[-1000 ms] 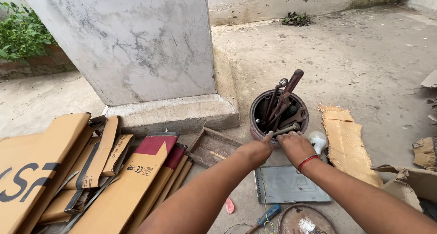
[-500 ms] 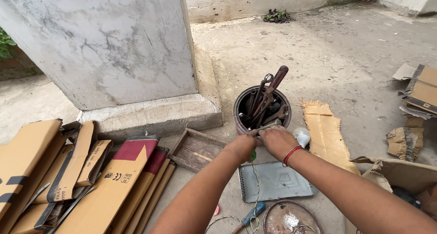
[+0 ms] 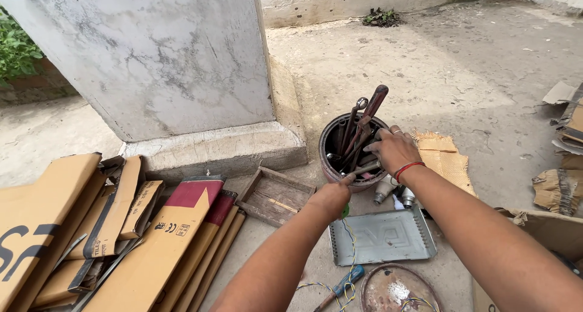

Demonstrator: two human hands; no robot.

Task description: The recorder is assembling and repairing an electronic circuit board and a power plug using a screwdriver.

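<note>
Head view: my left hand braces the tool bucket rim, grip closed on it; right hand grips a tool handle.

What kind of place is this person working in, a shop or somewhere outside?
Most likely an outdoor yard or porch used as a makeshift work spot. The floor is bare concrete beside a weathered pillar, flattened cardboard boxes lie about, and both hands reach into a round container of old hand tools.
</note>
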